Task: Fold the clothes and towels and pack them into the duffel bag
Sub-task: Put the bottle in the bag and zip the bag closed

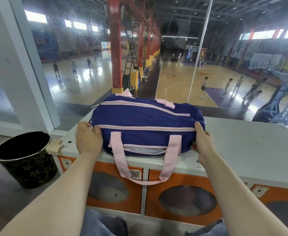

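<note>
Both hands clasp the zipped bag [145, 126] on the worktop [242, 143], its long axis running 9 to 3: left hand [88, 138] fingers curled at the zip end, right hand [203, 142] gripping the opposite end.

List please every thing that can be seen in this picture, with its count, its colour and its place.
navy fabric duffel bag with pink zips: one, navy and pink, lying zipped on the cabinet top, between both hands.
pink webbing carry handle: one, pink, hanging over the cabinet front.
white-topped locker cabinet: one, white top, orange doors with round windows, straight ahead.
black round waste bin: one, black with a dark pattern, on the floor left of the cabinet.
large glass window: one, clear, behind the cabinet, basketball courts with players beyond.
left hand: one, grips the bag's left end at the zip.
right hand: one, grips the bag's right end.
</note>
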